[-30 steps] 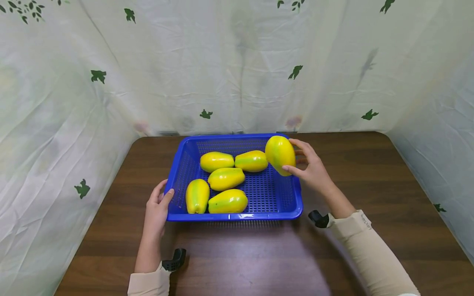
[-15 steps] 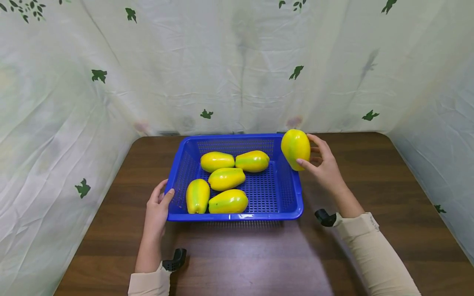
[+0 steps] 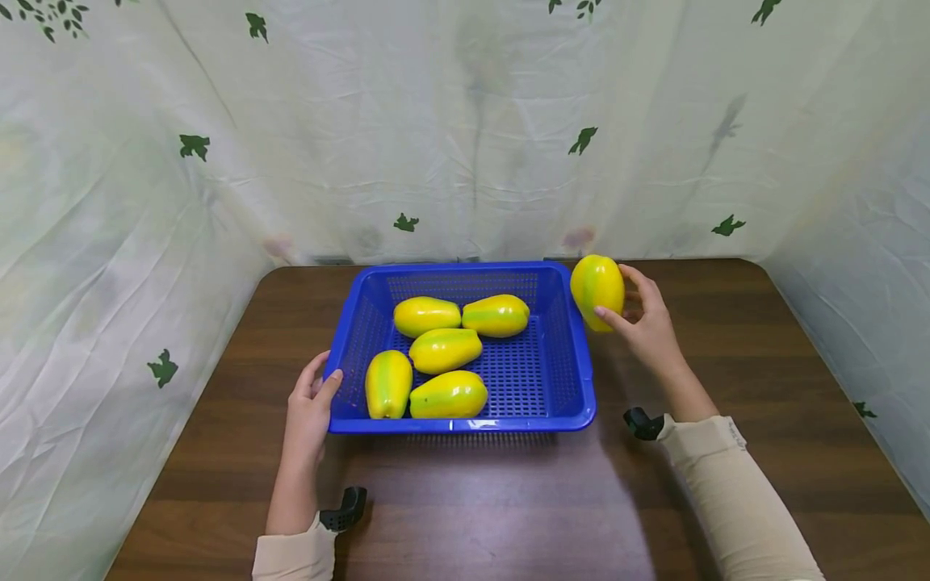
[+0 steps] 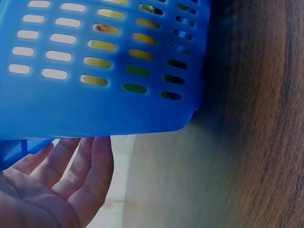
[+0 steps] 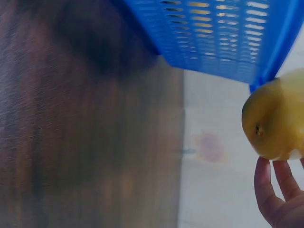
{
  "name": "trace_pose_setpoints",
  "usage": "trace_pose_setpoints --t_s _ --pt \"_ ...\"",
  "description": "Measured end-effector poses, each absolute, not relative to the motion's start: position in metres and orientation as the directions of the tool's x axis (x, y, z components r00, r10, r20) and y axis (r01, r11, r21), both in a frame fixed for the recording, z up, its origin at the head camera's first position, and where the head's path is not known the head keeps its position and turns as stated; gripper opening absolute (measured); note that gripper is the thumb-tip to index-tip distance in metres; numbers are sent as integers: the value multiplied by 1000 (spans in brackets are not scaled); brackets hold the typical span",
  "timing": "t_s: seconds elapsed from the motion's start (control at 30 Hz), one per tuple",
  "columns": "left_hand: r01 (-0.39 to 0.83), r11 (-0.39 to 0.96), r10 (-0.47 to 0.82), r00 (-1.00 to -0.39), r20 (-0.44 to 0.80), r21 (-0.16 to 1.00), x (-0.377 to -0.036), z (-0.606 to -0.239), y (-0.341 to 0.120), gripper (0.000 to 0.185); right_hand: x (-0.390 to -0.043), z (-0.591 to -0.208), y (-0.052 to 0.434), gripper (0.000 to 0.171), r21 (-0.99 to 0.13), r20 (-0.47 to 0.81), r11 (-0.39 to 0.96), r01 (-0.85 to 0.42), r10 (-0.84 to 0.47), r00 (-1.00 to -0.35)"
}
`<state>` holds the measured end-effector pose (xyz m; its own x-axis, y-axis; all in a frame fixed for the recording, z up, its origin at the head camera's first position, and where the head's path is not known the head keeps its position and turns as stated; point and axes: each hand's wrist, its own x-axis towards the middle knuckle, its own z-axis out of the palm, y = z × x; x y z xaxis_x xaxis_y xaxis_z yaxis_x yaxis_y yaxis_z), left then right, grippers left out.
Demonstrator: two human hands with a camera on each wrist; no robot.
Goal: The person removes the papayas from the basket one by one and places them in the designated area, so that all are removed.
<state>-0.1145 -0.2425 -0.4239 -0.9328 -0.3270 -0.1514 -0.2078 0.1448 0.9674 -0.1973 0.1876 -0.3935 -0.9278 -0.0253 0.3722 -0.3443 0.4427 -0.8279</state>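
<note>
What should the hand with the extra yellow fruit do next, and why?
Probably lower the yellow fruit gently onto the table, because the right hand has carried it out past the right side of the blue basket and holds it up above the tabletop.

A brown wood-grained table (image 3: 770, 387) carries a blue, slotted basket (image 3: 523, 424) directly on top.

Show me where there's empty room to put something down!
Bare table: in front of the blue basket, and to the right of the right grip. Inside the basket, the front right corner is bare beside five yellow fruits. They mostly crowd its left half.
</note>
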Motion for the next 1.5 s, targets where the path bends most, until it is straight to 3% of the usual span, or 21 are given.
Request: trace_pose_setpoints --t_s 0.2,0.47,1.13,1.5 --pt "-209 152 -323 -934 -151 966 -114 -424 -243 46 -214 -426 202 67 -836 335 468 -288 18 -942" --pt "-201 148 -326 -934 -144 968 -115 -424 -243 45 -217 -442 207 68 -824 293 513 -241 22 -956" --pt "-210 167 -320 -936 -148 963 -114 -424 -244 45 -215 -453 207 68 -770 78 636 -56 7 -997" --pt "-227 159 -319 -933 -168 961 -116 -426 -244 46 -214 -456 208 69 -754 54 656 -30 16 -998"
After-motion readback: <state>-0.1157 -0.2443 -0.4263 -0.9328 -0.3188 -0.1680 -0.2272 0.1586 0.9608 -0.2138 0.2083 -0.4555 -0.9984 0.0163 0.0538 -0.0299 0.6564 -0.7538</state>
